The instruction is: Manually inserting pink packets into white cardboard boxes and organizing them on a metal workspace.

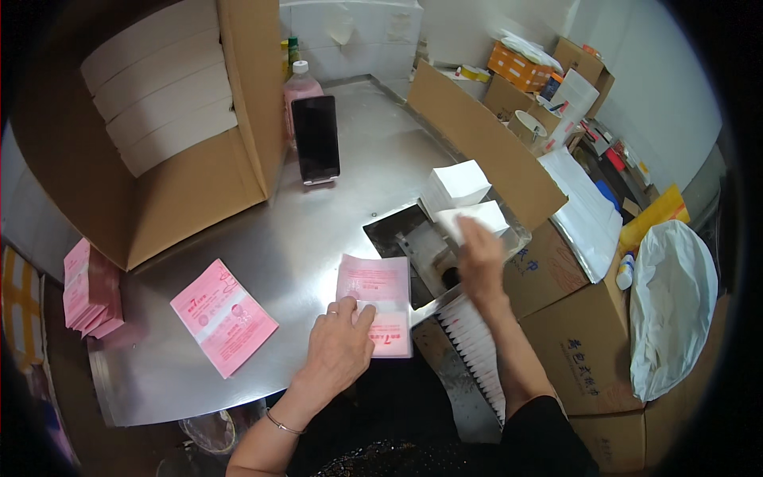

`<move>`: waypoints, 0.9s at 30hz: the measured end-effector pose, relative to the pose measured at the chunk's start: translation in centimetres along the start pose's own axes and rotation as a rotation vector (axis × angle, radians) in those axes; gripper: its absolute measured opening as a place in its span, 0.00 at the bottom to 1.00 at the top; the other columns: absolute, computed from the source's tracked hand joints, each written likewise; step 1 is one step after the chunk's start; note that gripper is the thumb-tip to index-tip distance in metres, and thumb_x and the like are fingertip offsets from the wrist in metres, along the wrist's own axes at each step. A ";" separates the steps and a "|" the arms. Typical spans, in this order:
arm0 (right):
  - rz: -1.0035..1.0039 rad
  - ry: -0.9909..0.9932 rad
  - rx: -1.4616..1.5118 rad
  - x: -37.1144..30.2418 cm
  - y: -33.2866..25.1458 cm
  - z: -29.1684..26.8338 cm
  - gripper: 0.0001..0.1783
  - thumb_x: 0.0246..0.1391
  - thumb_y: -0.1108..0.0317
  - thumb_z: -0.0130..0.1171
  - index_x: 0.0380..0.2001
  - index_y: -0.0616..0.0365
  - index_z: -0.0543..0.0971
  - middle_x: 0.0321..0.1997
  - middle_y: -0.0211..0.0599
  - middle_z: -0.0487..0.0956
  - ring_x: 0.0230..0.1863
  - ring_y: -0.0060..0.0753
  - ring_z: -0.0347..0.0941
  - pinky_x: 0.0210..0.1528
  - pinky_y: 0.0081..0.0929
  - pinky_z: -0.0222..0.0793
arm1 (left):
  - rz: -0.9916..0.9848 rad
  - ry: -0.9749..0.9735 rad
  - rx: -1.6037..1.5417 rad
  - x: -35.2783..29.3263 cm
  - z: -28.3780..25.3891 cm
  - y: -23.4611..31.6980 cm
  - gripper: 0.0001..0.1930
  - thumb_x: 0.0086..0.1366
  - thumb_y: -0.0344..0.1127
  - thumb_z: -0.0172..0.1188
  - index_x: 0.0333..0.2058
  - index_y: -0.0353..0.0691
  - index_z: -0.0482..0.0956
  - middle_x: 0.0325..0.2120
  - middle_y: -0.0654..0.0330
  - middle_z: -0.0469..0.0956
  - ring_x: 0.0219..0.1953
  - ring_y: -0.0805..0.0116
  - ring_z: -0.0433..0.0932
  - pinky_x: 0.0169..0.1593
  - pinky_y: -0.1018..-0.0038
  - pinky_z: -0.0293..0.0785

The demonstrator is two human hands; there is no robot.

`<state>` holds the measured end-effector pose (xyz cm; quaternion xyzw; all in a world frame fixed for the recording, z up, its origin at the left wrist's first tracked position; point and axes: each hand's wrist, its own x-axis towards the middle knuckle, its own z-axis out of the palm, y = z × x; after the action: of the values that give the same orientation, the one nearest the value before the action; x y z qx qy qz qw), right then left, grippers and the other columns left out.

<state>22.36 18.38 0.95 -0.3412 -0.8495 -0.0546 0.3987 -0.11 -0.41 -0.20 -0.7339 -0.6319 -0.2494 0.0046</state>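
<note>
In the head view I see an open cardboard carton [246, 103] on its side at left, with white bundles [171, 91] stacked in layers inside. A clear bottle [304, 86] holds pink liquid, partly hidden by the phone [315, 139]. Near the table's right side, two white paper stacks [462, 184] stand beside a dark recess [397, 226].

I have the left hand [342, 342] palm down, fingers loosely spread, fingertips on a pink printed packet [375, 274] lying flat at the table's front edge. The right hand [481, 258] is motion-blurred at the nearer white stack; I cannot tell whether its fingers grip anything. Another pink pile [224, 318] lies flat, well apart, to the left.
</note>
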 end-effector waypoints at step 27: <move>0.103 0.002 -0.475 -0.2 1.7 -0.3 0.12 0.54 0.67 0.60 0.42 0.58 0.79 0.37 0.39 0.78 0.45 0.44 0.73 0.51 0.46 0.63 | -0.552 0.332 0.379 -8.6 -7.6 -6.8 0.12 0.51 0.28 0.58 0.36 0.40 0.72 0.40 0.49 0.73 0.48 0.45 0.70 0.61 0.47 0.57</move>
<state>23.72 19.47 0.65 -0.4681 -0.7938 -0.2328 0.3106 -9.85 -9.41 1.12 -0.4714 -0.8316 -0.2355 0.1753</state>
